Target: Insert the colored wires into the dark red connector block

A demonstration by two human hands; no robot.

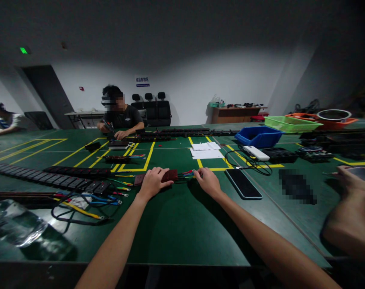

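Note:
My left hand (153, 182) rests palm-down on a dark red module (169, 175) lying on the green table (176, 224). My right hand (206, 180) pinches the coloured wires (186, 173) that stick out of the module's right end. Both arms reach forward from the near edge. Loose red, blue, yellow and green wire leads (119, 188) lie to the left of my left hand.
A phone (243, 183) lies right of my right hand. Rows of black modules (49, 176) fill the left. White papers (206, 150), a blue bin (258, 136) and a green tray (292, 124) sit beyond. One person sits opposite; another person's arm (347, 216) is at right.

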